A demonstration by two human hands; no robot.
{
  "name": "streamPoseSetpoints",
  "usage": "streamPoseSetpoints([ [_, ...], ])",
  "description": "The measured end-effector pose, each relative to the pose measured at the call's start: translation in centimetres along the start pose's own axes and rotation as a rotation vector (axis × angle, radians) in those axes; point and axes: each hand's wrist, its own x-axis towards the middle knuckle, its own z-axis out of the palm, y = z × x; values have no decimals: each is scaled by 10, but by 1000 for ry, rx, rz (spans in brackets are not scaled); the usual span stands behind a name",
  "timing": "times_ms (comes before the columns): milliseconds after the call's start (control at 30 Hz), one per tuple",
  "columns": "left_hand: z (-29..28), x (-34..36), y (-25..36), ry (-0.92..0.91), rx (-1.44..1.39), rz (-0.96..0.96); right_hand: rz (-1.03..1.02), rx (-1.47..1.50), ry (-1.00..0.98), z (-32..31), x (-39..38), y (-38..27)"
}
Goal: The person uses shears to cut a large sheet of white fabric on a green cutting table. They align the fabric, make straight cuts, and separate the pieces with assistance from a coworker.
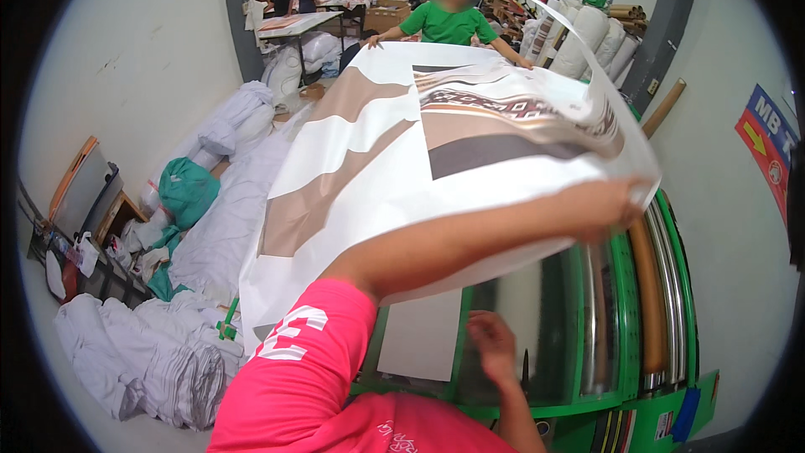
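A big white sheet [352, 168], printed with brown, dark and patterned panels, spreads raised and billowing in front of me. My left hand [616, 205] reaches across to the right and grips the near right edge of it, somewhat blurred. At the far side, a person in a green shirt [440, 25] holds the sheet's far edge with both hands. Below the sheet, my right hand [493, 340] hovers over the green machine [553, 409], fingers loosely bent and apart, nothing visible in them. A plain pale sheet [419, 335] lies on the machine beside this hand.
Metal and brown rollers [646, 294] line the machine's right side. White fabric piles [142, 361] and a teal bundle [189, 191] lie at left. Wrapped rolls [583, 33] lean at back right. Other people stand by a white table [298, 25] far back.
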Motion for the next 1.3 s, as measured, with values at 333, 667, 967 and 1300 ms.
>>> streamPoseSetpoints([
  [333, 268, -181, 3, -513, 220, 45, 286, 603, 601, -143, -59, 79],
  [667, 295, -277, 41, -403, 138, -280, 552, 434, 702, -147, -5, 181],
  [967, 199, -368, 44, 41, 546, -1022, 657, 190, 935, -231, 25, 295],
  [1300, 187, -494, 17, 268, 527, -1250, 603, 427, 1152, -272, -7, 309],
])
